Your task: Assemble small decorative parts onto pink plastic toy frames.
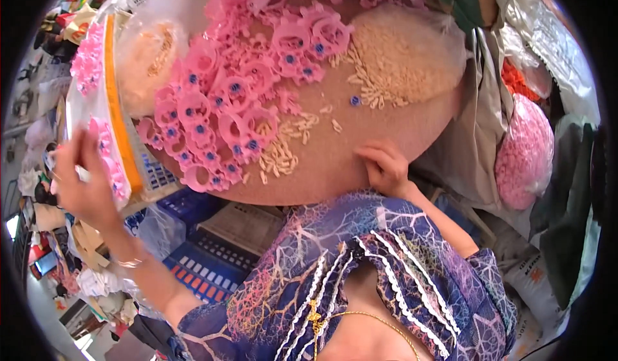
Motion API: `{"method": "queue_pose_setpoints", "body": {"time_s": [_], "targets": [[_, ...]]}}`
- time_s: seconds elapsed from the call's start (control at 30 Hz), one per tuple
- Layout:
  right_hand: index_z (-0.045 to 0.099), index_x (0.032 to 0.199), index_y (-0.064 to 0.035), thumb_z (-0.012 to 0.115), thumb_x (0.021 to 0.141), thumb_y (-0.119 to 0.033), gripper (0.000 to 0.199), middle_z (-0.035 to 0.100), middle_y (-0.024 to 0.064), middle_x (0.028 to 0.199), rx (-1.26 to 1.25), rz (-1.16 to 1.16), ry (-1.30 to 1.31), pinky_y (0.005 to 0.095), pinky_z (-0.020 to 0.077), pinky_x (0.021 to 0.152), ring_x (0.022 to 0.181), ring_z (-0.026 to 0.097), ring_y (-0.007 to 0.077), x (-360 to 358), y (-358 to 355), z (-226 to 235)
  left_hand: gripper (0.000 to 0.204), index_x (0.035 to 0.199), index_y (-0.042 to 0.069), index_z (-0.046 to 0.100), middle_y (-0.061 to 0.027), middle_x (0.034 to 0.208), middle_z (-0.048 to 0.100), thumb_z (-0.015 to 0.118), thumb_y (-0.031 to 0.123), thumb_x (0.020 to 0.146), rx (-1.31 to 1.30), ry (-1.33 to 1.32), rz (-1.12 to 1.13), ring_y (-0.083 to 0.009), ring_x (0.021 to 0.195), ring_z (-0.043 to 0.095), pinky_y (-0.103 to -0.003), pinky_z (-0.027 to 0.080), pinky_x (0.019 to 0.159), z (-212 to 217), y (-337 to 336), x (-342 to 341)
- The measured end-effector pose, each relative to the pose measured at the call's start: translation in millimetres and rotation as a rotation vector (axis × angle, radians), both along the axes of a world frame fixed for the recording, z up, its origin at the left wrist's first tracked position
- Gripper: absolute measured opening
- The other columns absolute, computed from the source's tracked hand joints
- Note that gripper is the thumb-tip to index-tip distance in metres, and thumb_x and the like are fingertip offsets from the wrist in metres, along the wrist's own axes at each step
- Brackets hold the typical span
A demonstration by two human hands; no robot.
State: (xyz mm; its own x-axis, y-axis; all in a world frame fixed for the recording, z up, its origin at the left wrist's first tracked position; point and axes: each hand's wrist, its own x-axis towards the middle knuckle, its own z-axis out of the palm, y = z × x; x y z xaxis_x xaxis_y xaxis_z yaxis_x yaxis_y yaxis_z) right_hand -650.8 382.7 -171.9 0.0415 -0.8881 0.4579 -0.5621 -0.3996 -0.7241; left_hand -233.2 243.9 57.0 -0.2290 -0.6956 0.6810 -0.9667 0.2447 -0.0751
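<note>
— At the left edge of the board [412, 136], what did the left hand [80, 184] have?

— A clear bag [103, 97] with an orange strip, pinched at its lower end. Fingers were closed on the plastic, thumb toward the board. Pink pieces showed inside it.

— And the right hand [386, 168]?

— It rested on the board's near edge, fingers curled under, knuckles up. Whether it held a small piece, I could not tell.

— Which way did the bag run?

— Its long axis went away from the person, from the left hand up toward the far side, standing along the board's left rim.

— Where did the loose pink rings [238, 97] lie?

— Heaped on the board just right of the bag, touching it in places, with beige bits [280, 155] scattered between the rings and the right hand.

— Which hand was nearer the rings?

— The left, since its bag bordered the heap; the right sat apart, beyond the beige bits
</note>
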Motion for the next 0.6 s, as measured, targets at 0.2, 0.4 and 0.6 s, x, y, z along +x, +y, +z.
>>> {"method": "queue_pose_setpoints", "body": {"time_s": [0.2, 0.4, 0.6], "targets": [[0.07, 0.101, -0.0024, 0.067, 0.082, 0.007, 0.021, 0.07, 0.0158, 0.097, 0.101, -0.204, -0.103, 0.036, 0.0554, 0.075, 0.088, 0.069, 0.0338, -2.1, -17.3, 14.5, 0.028, 0.104, 0.011, 0.073, -0.0004, 0.079, 0.068, 0.079, 0.005, 0.077, 0.308, 0.153, -0.519, -0.0187, 0.069, 0.065, -0.034, 0.052, 0.062, -135.8, 125.5, -124.2], [0.071, 0.102, -0.0046, 0.07, 0.079, 0.002, 0.024, 0.07, 0.0126, 0.103, -0.073, -0.192, 0.12, 0.0398, 0.0476, 0.087, 0.097, 0.063, 0.0315, -6.6, -61.6, 26.5, 0.036, 0.106, 0.004, 0.072, -0.0017, 0.076, 0.062, 0.086, 0.008, 0.072, 0.139, 0.494, -0.527, -0.0177, 0.061, 0.058, -0.031, 0.046, 0.056, -218.5, 151.3, -184.8], [0.072, 0.102, -0.0082, 0.07, 0.079, 0.0, 0.024, 0.07, 0.0079, 0.105, -0.063, 0.031, 0.164, 0.0396, 0.0463, 0.088, 0.1, 0.063, 0.0294, 29.6, -78.9, 30.6, 0.044, 0.107, 0.006, 0.065, -0.0053, 0.089, 0.061, 0.089, 0.016, 0.072, -0.035, 0.405, -0.176, -0.023, 0.076, 0.059, -0.037, 0.046, 0.07, -213.6, 140.7, -184.0]]}}
